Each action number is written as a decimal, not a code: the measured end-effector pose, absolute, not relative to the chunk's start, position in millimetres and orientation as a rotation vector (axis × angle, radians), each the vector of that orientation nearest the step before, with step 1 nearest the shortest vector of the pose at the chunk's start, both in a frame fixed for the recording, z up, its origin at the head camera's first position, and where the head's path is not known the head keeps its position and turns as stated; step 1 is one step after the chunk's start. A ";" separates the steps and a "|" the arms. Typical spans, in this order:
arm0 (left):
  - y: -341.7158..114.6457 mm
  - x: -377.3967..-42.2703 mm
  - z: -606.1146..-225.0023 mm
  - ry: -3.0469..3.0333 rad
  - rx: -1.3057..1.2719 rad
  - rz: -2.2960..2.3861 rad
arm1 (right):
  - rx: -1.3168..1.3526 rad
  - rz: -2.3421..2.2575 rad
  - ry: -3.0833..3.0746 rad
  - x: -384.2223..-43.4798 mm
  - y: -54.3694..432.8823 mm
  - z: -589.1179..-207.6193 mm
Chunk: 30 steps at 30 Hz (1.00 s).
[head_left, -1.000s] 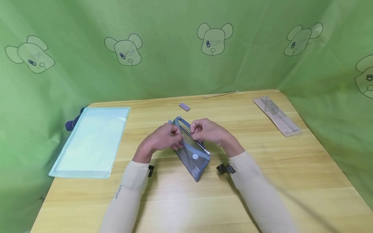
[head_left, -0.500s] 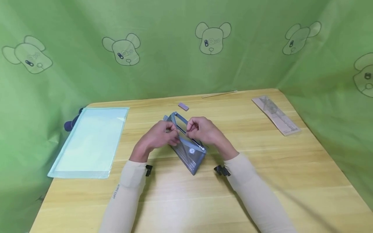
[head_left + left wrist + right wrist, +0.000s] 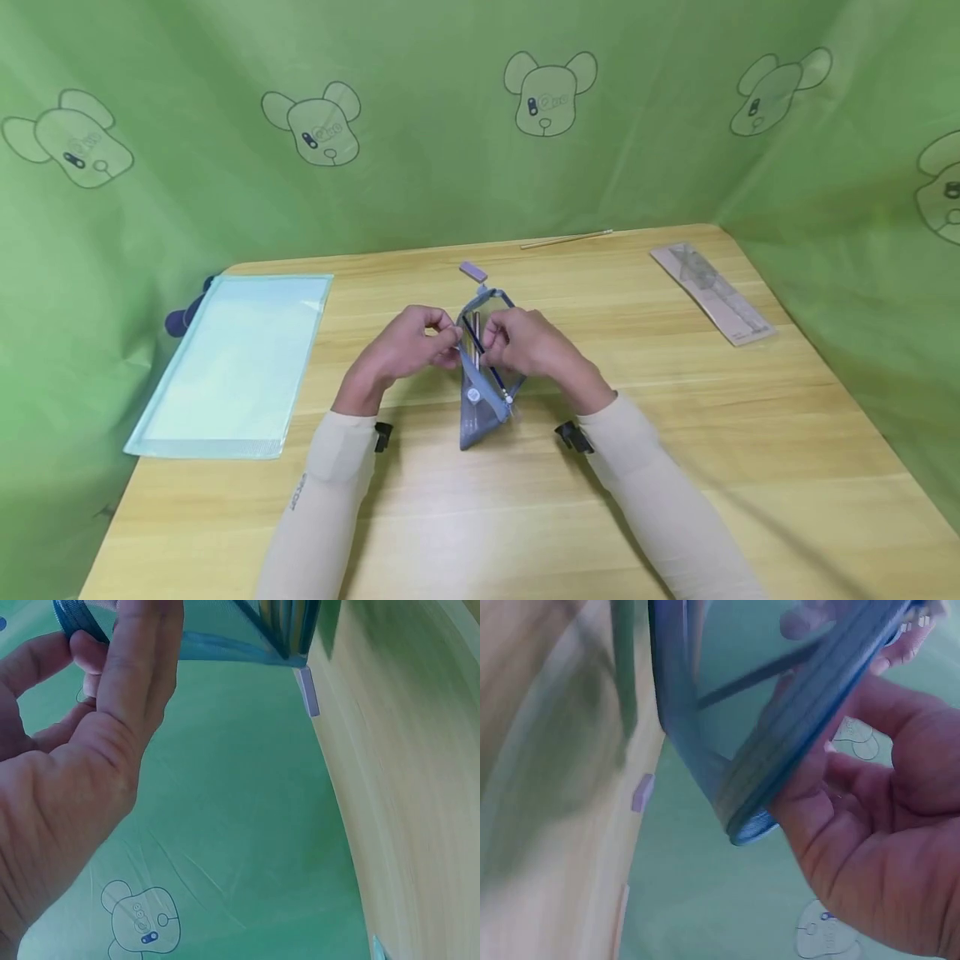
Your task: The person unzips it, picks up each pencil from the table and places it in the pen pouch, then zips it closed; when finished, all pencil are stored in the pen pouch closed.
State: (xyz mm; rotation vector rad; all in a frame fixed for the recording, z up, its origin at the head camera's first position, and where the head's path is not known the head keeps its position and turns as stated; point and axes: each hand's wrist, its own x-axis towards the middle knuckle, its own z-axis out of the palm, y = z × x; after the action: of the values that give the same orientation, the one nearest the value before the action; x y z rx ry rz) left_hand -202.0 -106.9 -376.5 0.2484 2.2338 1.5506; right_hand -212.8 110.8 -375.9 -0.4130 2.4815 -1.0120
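A blue-grey mesh zip pencil case (image 3: 474,421) hangs between both hands with its mouth spread apart. My left hand (image 3: 412,342) pinches one side of the zip edge between thumb and forefinger. On the opposite side my right hand (image 3: 528,342) grips the other edge; the right wrist view shows its fingers at the zip band (image 3: 795,742). A dark pencil (image 3: 497,379) with a white end slants across the mouth. Several slim pencil-like sticks (image 3: 281,619) show through the mesh inside. The right fingertips partly hide the opening in the head view.
Behind the case lies a purple eraser (image 3: 473,271), with a thin pencil (image 3: 566,240) at the table's back edge. A packaged item on pink card (image 3: 712,296) is at right. A light-blue mesh folder (image 3: 232,367) lies left, over dark blue objects (image 3: 180,322).
The pencil case has swung from a diagonal slant to a more upright one, and its mouth has spread wider, bringing the sticks inside into view. Both hands keep nearly the same place.
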 end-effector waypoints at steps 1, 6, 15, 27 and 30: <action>-107.1 -201.8 -375.8 2.235 0.249 1.546 | -0.410 -0.980 2.462 -211.9 110.8 -375.2; -109.2 -200.5 -375.2 2.207 0.271 1.533 | -0.424 -0.900 2.394 -210.4 108.5 -375.2; -112.8 -200.5 -376.7 2.172 0.328 1.530 | -0.424 -0.993 2.451 -207.9 99.6 -373.6; -116.3 -203.0 -375.4 2.183 0.357 1.485 | -0.432 -1.327 2.389 -257.0 162.2 -387.0; -117.0 -203.3 -374.4 2.190 0.357 1.456 | -0.323 -1.363 2.363 -282.3 188.0 -395.9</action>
State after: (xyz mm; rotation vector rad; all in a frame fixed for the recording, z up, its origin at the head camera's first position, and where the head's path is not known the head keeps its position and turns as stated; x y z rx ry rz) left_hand -203.3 -117.0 -374.4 0.3566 2.1903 1.4564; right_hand -282.3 188.0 -395.9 -0.3233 2.3631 -1.3633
